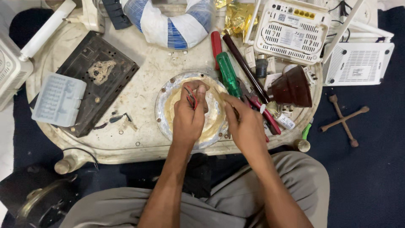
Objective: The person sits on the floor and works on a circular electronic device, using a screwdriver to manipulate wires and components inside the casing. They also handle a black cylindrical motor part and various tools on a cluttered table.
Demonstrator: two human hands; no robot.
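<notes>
- Left hand [188,116]: clenched on a small bunch of red and black wires [191,98], pinched between thumb and fingers over the round metal disc [165,110].
- Right hand [244,122]: closed, fingertips pinched just right of the wires, at the disc's right edge; what is gripped, if anything, cannot be told.
- Disc is seated mid-way on the pale oval base [139,95]; the wires are held above its centre.
- Step in hand, as judged: wire ends being sorted or prepared at the disc.
- Next move would call for a steady left-hand hold and fine fingertip work on single strands; a tool is likely needed.
- Green-handled screwdriver [228,74] lies just beyond the disc's upper right; red-handled pliers [263,114] to its right, beside the right hand.
- Black circuit board [98,76] is left of the disc, well apart.
</notes>
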